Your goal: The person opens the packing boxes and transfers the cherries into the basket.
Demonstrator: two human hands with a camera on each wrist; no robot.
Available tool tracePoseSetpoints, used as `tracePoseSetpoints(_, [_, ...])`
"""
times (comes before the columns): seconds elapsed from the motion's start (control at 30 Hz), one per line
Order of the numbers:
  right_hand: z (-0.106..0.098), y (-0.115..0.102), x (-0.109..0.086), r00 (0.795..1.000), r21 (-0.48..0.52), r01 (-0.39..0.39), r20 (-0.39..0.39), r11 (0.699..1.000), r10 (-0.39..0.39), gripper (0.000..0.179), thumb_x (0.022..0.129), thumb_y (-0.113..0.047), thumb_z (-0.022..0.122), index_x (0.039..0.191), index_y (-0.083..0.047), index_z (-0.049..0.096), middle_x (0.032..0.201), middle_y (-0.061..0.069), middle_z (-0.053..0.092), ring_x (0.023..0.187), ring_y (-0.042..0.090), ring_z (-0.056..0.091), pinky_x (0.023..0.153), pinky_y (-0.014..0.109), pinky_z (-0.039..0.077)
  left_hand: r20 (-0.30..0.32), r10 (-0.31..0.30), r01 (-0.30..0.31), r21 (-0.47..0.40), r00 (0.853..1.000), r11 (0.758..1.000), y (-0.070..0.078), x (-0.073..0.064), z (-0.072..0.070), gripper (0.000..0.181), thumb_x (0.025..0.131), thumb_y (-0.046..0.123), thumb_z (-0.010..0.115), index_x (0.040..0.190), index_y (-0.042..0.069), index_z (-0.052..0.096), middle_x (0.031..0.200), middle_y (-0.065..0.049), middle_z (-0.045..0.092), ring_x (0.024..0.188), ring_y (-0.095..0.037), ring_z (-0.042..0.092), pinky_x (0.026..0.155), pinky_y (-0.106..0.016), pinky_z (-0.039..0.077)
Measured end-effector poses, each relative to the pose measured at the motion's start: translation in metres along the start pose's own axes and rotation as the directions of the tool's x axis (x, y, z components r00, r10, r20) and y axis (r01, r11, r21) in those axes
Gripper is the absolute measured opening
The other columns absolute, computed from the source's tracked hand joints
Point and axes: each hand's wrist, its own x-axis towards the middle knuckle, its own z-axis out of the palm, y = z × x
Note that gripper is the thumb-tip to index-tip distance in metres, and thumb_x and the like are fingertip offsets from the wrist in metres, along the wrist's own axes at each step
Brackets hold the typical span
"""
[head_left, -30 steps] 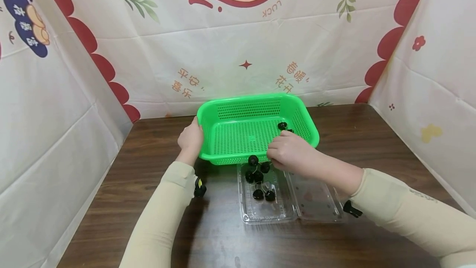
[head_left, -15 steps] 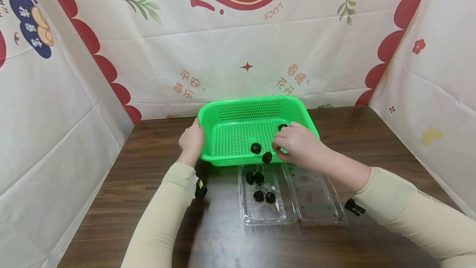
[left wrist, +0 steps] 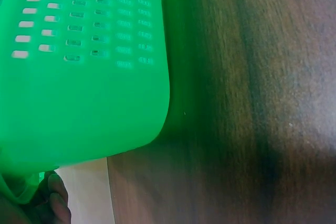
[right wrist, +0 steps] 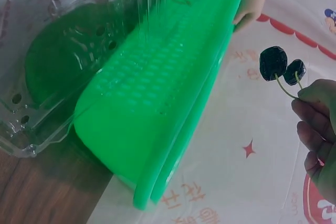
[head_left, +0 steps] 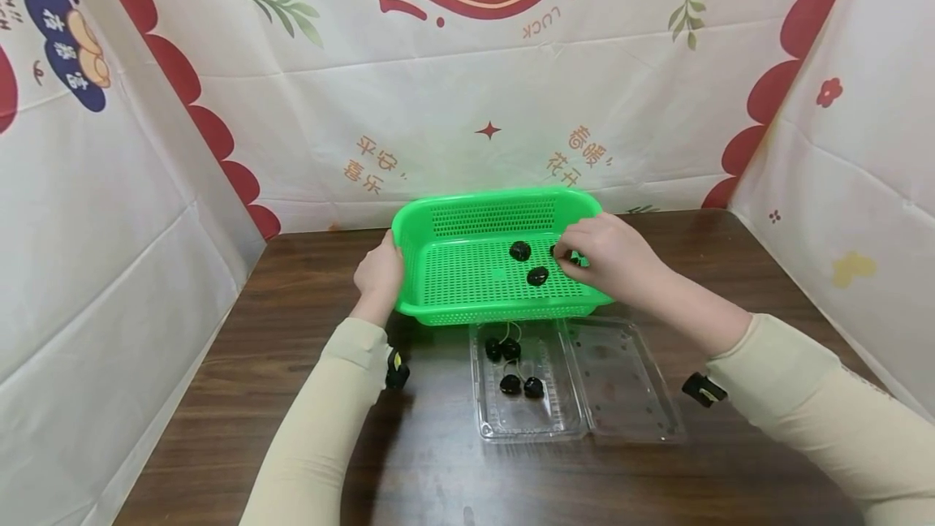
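Note:
My left hand (head_left: 380, 270) grips the left rim of a green plastic basket (head_left: 438, 313); in the left wrist view its fingers (left wrist: 56, 195) curl at the basket's edge. Over the basket's right half, my right hand (head_left: 613, 254) pinches the stems of two dark cherries (head_left: 537, 276). The right wrist view shows this pair (right wrist: 273, 63) dangling from thumb and fingertips. More dark cherries (head_left: 575, 259) lie at the basket's right end, partly hidden by the hand. Several cherries with stems (head_left: 510, 349) lie in a clear plastic clamshell box (head_left: 529, 431).
In front of the basket, the box's lid (head_left: 624, 384) lies opened out to the right on the brown wooden table (head_left: 409, 461). A printed white cloth (head_left: 438, 120) hangs behind the basket, with more cloth at both sides.
My right hand has moved up and to the right, lifting the pair of cherries by their stems from the box to above the basket. The left hand still holds the basket rim.

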Motion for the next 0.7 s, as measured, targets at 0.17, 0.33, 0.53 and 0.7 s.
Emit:
tracePoseSetpoints(0.17, [-0.001, 0.006, 0.001, 0.991, -0.009, -0.112, 0.067, 0.994, 0.112, 0.014, 0.078, 0.003, 0.074, 0.078, -0.011, 0.071, 0.077, 0.000, 0.069, 0.070, 0.017, 0.062, 0.063, 0.038, 0.043, -0.006, 0.001, -0.001, 0.001, 1.000, 1.000, 0.000, 0.000, 0.000, 0.048, 0.106, 0.029, 0.041, 0.152, 0.020, 0.036, 0.121, -0.016, 0.064, 0.094, -0.035, 0.064, 0.069, -0.050, 0.051])
tracePoseSetpoints(0.33, [0.003, 0.013, -0.001, 0.972, -0.026, -0.190, 0.137, 0.981, 0.192, 0.010, 0.081, 0.000, 0.074, 0.082, -0.009, 0.071, 0.081, 0.002, 0.070, 0.074, 0.020, 0.064, 0.066, 0.040, 0.043, 0.001, 0.001, -0.001, 0.013, 1.000, 1.000, -0.001, 0.000, 0.001, 0.049, 0.106, 0.029, 0.041, 0.153, 0.019, 0.033, 0.122, -0.016, 0.064, 0.094, -0.035, 0.064, 0.069, -0.050, 0.051])
tracePoseSetpoints(0.53, [0.010, 0.024, -0.004, 0.950, -0.044, -0.244, 0.192, 0.969, 0.248, 0.008, 0.083, -0.001, 0.073, 0.083, -0.009, 0.072, 0.082, 0.003, 0.070, 0.076, 0.022, 0.065, 0.068, 0.041, 0.045, -0.007, 0.006, -0.005, 0.008, 1.000, 1.000, -0.001, 0.001, 0.002, 0.048, 0.106, 0.029, 0.041, 0.153, 0.019, 0.035, 0.120, -0.016, 0.065, 0.094, -0.035, 0.064, 0.068, -0.050, 0.051])
tracePoseSetpoints(0.7, [0.016, 0.032, -0.006, 0.933, -0.046, -0.276, 0.227, 0.960, 0.279, 0.007, 0.084, 0.001, 0.071, 0.084, -0.007, 0.073, 0.084, 0.004, 0.071, 0.078, 0.022, 0.066, 0.071, 0.044, 0.049, -0.003, 0.009, -0.009, 0.006, 1.000, 1.000, -0.001, 0.001, 0.001, 0.048, 0.106, 0.029, 0.041, 0.152, 0.018, 0.035, 0.120, -0.016, 0.064, 0.094, -0.035, 0.064, 0.069, -0.050, 0.051])
